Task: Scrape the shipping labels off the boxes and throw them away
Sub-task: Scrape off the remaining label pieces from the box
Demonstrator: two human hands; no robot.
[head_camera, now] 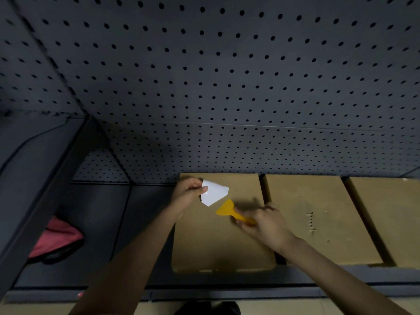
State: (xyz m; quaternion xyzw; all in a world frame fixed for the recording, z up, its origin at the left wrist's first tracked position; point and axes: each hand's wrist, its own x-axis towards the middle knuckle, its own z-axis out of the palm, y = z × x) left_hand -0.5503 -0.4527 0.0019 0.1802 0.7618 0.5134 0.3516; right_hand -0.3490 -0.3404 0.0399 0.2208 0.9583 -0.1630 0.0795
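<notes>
Far left of both hands, on the dark shelf, lies a pink cloth [56, 237], apart from the work. No bin shows anywhere in view.

The left hand [188, 193] pinches a white label [214, 193] between thumb and fingers, at the far left corner of the first box [218, 242]. The label curls up off the cardboard, blank underside showing, and looks free of the box or nearly so; whether its lower edge is stuck I cannot tell. The rest of that box's top, below and right of the pinch, shows bare cardboard.

Just right of the label, almost under its lower edge, sits the blade of the yellow scraper [229, 211]. The right hand [263, 226] grips its handle, fingers curled around it, blade aimed toward the label.

Right of that hand, the second box [313, 219] shows rough torn marks on its top and no label, so it seems done. The third box [386, 214] is partly cut off at the edge; no label shows on what is visible.

By my reading, scraping is mostly finished, and the held label awaits throwing away.
</notes>
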